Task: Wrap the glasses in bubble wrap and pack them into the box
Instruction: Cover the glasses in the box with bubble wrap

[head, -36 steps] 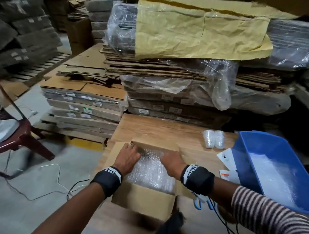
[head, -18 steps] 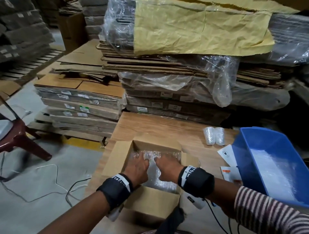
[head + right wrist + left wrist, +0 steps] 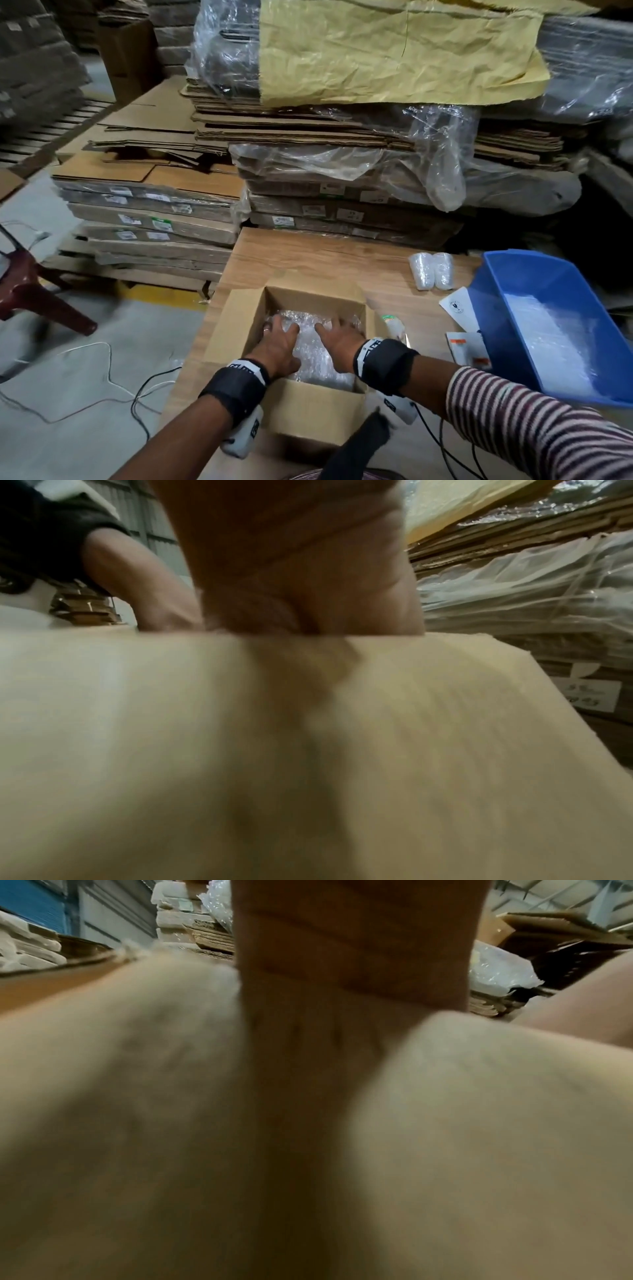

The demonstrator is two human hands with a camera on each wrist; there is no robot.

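Note:
An open cardboard box [image 3: 301, 414] stands on the wooden table [image 3: 308, 260] in the head view, lined with bubble wrap [image 3: 310, 356]. Both hands are inside it. My left hand [image 3: 279, 342] lies flat with spread fingers on the wrap at the left; my right hand [image 3: 337, 342] presses flat on it at the right. Two glasses wrapped in bubble wrap [image 3: 431, 270] lie on the table beyond the box, to the right. Both wrist views are blurred: the box's near flap [image 3: 308, 1150] [image 3: 274, 750] fills each, hiding the fingers.
A blue plastic bin [image 3: 561, 329] holding bubble wrap stands at the table's right. White cards [image 3: 459, 308] and a tape roll [image 3: 390, 322] lie between bin and box. Stacked flat cartons [image 3: 342, 154] rise behind the table. A maroon chair [image 3: 30, 291] and cables [image 3: 102, 377] are on the floor, left.
Both hands have gone from the box's top edge down into it, pushing the bubble wrap to the bottom; the flaps now stand open around them.

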